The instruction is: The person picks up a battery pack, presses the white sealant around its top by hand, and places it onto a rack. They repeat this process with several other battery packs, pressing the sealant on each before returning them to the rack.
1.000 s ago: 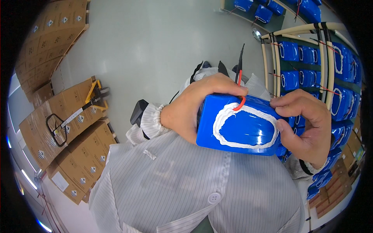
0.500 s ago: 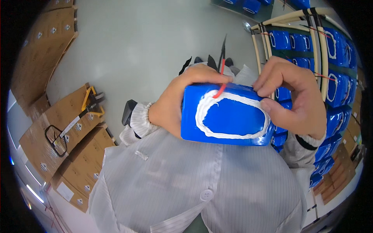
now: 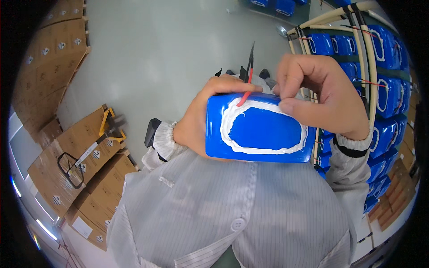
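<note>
A blue shrink-wrapped battery pack (image 3: pixel 268 129) is held up in front of my chest. A raised white ring of sealant (image 3: pixel 228 129) runs round its face. One red wire (image 3: pixel 246 91) and a black one (image 3: pixel 251 58) rise from its far left part. My left hand (image 3: pixel 196 116) grips the pack's left side, thumb along the far edge, its other fingers hidden. Over the far right corner is my right hand (image 3: pixel 317 91), its thumb and fingertips drawn together by the sealant ring. Whatever may be pinched there is too small to make out.
A rack with pale tubular rails (image 3: pixel 367 67) stands close on my right, holding several similar blue packs (image 3: pixel 388 96). On the left are stacked cardboard cartons (image 3: pixel 49 67) and a hand pallet truck (image 3: pixel 91 149) with a yellow part. More blue packs (image 3: pixel 285 6) lie at the far edge.
My right hand has moved left and away from me along the pack's far edge, its fingertips closer together. The pack has shifted slightly left and away, still in my left hand.
</note>
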The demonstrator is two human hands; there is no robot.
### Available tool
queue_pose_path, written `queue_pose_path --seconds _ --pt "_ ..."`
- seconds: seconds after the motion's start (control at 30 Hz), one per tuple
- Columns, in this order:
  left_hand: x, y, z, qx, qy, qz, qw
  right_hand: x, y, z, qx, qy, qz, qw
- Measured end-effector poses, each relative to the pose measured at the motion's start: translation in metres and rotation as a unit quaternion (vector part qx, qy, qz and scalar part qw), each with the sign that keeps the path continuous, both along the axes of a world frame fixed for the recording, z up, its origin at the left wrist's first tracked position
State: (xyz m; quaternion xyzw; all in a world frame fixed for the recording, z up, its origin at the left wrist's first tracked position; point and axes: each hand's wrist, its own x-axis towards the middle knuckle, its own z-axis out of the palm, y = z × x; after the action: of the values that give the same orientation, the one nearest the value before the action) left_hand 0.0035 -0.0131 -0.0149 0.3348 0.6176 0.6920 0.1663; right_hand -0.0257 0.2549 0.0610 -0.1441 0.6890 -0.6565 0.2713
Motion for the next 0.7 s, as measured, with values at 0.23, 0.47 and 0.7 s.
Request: queue_pose_path --seconds 0.23,0.47,0.7 --pt "-0.002 -0.003 0.000 -0.026 0.022 -0.003 0.999 0.002 0.018 -0.003 -0.009 0.023 0.027 0.999" --pt "-0.004 -0.004 0.003 -0.009 0.040 0.001 0.999 0.013 0.024 0.004 0.021 0.036 0.003 0.999" --pt "-0.005 -0.002 0.008 -0.018 0.026 0.000 0.999 0.034 0.029 0.009 0.046 0.086 -0.043 0.994"
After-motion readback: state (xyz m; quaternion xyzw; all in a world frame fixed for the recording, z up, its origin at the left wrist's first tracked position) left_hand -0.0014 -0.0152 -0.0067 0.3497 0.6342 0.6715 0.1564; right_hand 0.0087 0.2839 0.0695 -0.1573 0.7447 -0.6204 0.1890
